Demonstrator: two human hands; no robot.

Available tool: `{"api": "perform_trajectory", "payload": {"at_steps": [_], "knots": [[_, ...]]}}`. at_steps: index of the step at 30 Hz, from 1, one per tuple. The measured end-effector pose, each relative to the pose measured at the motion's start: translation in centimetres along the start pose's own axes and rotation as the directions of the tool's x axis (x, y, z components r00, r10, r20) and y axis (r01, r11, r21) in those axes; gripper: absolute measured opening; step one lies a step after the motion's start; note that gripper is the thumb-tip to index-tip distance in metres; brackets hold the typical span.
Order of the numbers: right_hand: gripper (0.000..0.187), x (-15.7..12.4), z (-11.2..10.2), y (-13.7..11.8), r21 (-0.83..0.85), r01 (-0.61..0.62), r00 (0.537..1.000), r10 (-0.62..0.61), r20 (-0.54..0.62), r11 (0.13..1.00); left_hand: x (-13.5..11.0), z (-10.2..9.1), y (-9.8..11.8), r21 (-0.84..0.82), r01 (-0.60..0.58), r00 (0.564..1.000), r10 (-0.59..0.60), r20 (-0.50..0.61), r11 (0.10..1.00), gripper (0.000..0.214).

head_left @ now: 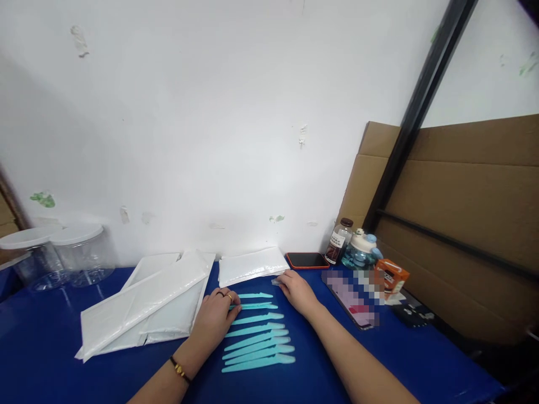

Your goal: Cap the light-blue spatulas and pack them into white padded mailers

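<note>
Several teal plastic blades with clear tips [256, 331] lie in a neat row on the blue table cover [42, 348]. My left hand [214, 317] rests at the row's left end, fingers curled on the handle of an upper blade. My right hand [297, 289] lies just right of the top blade, fingers bent around a small clear cap that shows at the fingertips. A stack of white plastic bags [250, 264] sits right behind the right hand.
More white bags [143, 303] are piled at the left. Two clear lidded jars [54, 255] stand far left. A phone [306, 260], a brown bottle [339, 240], a blue bottle [360, 249], an orange box [391, 276] and cardboard [463, 213] are at the right.
</note>
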State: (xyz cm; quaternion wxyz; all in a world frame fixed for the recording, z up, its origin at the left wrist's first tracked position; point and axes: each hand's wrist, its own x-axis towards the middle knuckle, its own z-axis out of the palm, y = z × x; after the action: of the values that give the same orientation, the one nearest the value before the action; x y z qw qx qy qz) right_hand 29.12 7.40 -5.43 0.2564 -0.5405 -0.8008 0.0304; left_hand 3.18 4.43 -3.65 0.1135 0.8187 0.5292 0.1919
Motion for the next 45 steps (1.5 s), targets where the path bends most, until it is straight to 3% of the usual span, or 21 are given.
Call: {"api": "perform_trajectory", "payload": {"at_steps": [5, 10, 14, 20, 29, 36, 40, 45], "knots": [[0.014, -0.9, -0.8, 0.0, 0.167, -0.036, 0.996, 0.050, -0.078, 0.985, 0.2, 0.4, -0.4, -0.069, 0.055, 0.998, -0.054, 0.026, 0.996, 0.015], [0.018, -1.9, -1.2, -0.2, 0.460, -0.159, 0.986, 0.117, 0.120, 0.874, 0.5, 0.9, -1.2, -0.161, 0.084, 0.995, -0.073, 0.068, 0.983, 0.020], [0.020, -2.1, -0.7, 0.0, 0.570, -0.231, 0.971, 0.147, 0.190, 0.789, 0.6, 0.9, -1.3, -0.187, 0.093, 0.993, -0.078, 0.087, 0.978, 0.022], [0.022, -2.0, -0.7, 0.3, 0.529, -0.204, 0.978, 0.145, 0.152, 0.824, 0.5, 0.7, -1.1, -0.167, 0.091, 0.994, -0.080, 0.074, 0.982, 0.023], [0.015, -1.8, -1.1, -1.5, 0.509, -0.099, 0.994, 0.065, 0.085, 0.855, 0.5, 0.7, -1.3, -0.190, 0.070, 0.996, -0.059, 0.063, 0.979, 0.024], [0.016, -2.0, -0.9, -2.8, 0.533, -0.123, 0.988, 0.052, 0.146, 0.837, 0.4, 0.3, -0.5, -0.182, 0.054, 0.997, -0.042, 0.067, 0.982, 0.024], [0.019, -2.1, -1.4, -2.7, 0.567, -0.098, 0.977, -0.028, 0.209, 0.818, -0.1, -0.2, 0.5, -0.172, -0.004, 0.996, 0.019, 0.086, 0.985, 0.022], [0.018, -1.7, -2.0, -0.6, 0.359, -0.071, 0.997, 0.061, 0.040, 0.931, -0.5, -0.4, 1.0, -0.060, -0.019, 0.996, 0.024, 0.085, 0.998, 0.020]]}}
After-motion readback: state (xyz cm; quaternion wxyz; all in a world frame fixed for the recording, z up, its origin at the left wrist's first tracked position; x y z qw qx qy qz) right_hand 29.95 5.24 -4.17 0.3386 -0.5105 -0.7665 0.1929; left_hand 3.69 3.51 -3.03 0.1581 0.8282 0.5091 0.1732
